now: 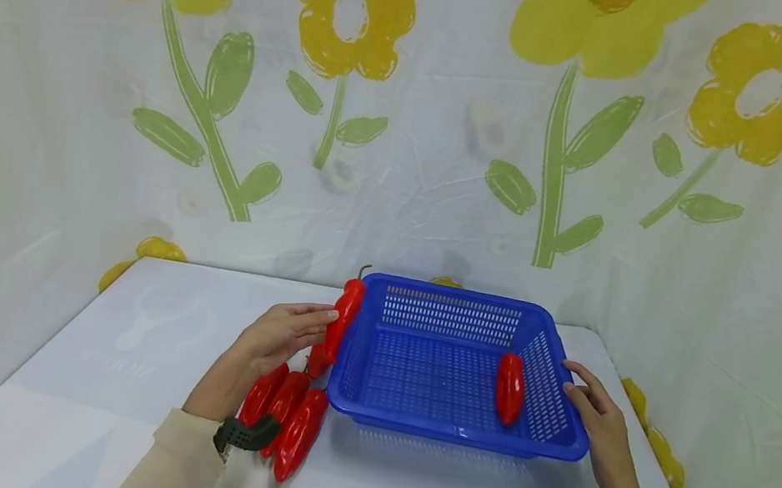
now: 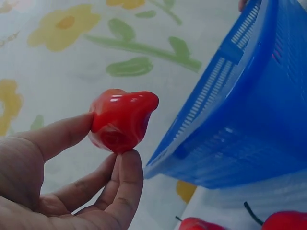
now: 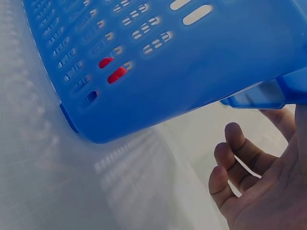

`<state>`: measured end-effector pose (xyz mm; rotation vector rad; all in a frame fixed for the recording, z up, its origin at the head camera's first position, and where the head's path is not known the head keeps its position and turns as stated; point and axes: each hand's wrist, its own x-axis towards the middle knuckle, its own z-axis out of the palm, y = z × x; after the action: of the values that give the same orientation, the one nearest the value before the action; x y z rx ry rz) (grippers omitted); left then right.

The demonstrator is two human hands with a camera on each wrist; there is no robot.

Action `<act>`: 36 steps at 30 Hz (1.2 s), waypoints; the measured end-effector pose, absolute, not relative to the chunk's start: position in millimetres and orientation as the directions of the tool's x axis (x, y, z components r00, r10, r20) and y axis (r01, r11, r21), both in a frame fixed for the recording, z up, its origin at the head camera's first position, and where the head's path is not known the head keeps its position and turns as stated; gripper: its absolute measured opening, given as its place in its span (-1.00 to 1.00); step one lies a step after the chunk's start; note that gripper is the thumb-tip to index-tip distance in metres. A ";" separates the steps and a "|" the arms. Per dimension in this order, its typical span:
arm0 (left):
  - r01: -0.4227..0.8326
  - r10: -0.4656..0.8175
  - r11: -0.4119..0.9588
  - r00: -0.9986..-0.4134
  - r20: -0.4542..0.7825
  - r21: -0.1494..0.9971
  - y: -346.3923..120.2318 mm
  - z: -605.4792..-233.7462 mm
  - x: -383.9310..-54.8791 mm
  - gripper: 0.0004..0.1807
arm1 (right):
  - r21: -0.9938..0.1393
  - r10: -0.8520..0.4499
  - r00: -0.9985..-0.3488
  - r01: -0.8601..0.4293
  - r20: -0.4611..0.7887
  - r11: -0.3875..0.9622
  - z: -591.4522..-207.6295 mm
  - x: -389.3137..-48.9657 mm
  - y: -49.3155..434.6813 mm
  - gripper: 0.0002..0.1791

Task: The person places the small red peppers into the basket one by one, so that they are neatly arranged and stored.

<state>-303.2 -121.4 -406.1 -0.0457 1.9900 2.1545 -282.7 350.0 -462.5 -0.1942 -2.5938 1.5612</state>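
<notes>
Red, glossy pepper [image 1: 349, 305] sits in the left hand [image 1: 282, 333]: narrow pinch, thumb on one side, fingertips on the other. It's roughly upright, stem up, just outside the left rim of the blue plastic basket [image 1: 435, 431], toward the far edge of the tabletop [image 1: 95, 394]; left wrist view shows it apart from the basket. Right hand [image 1: 599, 423] pinches the basket's right rim, on the side nearest the tabletop's right edge, other fingers free below. One red pepper [image 1: 509, 388] lies inside, near the basket's right wall; loose red peppers [image 1: 300, 437] lie between the basket and the tabletop's left edge, one partly hidden. Handling, judged by looks: light, fairly stiff, smooth skin likely slippery, not very fragile; thin stem looks the weak spot. Best hold is round the thick body, not the stem. Basket probably light, a bit flexy; the rim makes a good hold.
</notes>
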 end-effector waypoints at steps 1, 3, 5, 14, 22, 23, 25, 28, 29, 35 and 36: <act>-0.178 0.135 -0.065 -0.977 -0.168 0.982 -119.2 -405.5 -303.8 -0.42 | -0.884 0.164 -0.986 0.053 0.028 0.465 -462.9 -282.6 350.1 -0.29; -0.179 0.142 -0.068 -0.975 -0.168 0.981 -114.7 -403.9 -304.9 -0.43 | -0.884 0.165 -0.986 0.053 0.028 0.465 -464.0 -282.7 350.3 -0.29; -0.180 0.150 -0.076 -0.974 -0.167 0.981 -110.4 -402.5 -306.4 -0.44 | -0.884 0.169 -0.985 0.054 0.029 0.465 -464.9 -282.6 350.2 -0.30; -0.191 0.164 -0.083 -0.971 -0.176 0.978 -90.5 -393.4 -311.1 -0.47 | -0.891 0.154 -0.988 0.057 0.015 0.451 -465.3 -284.5 350.9 -0.31; -0.203 0.151 -0.025 -0.969 -0.197 0.979 -71.2 -385.0 -314.1 -0.53 | -0.893 0.154 -0.988 0.068 0.001 0.445 -463.7 -284.9 350.6 -0.31; -0.203 0.148 -0.015 -0.969 -0.198 0.979 -68.9 -383.9 -314.2 -0.53 | -0.892 0.155 -0.988 0.064 0.007 0.447 -463.1 -284.7 350.5 -0.32; -0.206 0.154 -0.003 -0.967 -0.203 0.979 -64.3 -381.5 -314.4 -0.53 | -0.890 0.153 -0.988 0.055 0.017 0.453 -462.1 -284.3 350.8 -0.32; -0.202 0.173 0.023 -0.964 -0.203 0.979 -57.8 -378.6 -314.9 -0.53 | -0.890 0.152 -0.988 0.044 0.029 0.454 -461.0 -283.2 351.0 -0.32; -0.198 0.181 0.028 -0.963 -0.200 0.980 -55.7 -378.0 -315.5 -0.54 | -0.890 0.153 -0.988 0.042 0.031 0.455 -460.9 -283.0 351.1 -0.32; -0.196 0.205 0.038 -0.958 -0.199 0.980 -44.1 -373.5 -319.0 -0.58 | -0.897 0.155 -0.987 0.040 0.031 0.439 -462.4 -282.6 351.6 -0.32; -0.197 0.209 0.039 -0.957 -0.200 0.980 -42.2 -372.2 -319.2 -0.59 | -0.899 0.155 -0.987 0.040 0.031 0.436 -462.8 -282.6 351.8 -0.33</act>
<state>-319.2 -42.2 -372.2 0.0126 2.0320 1.9956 -282.6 351.8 -462.8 -0.1756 -2.5683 1.6035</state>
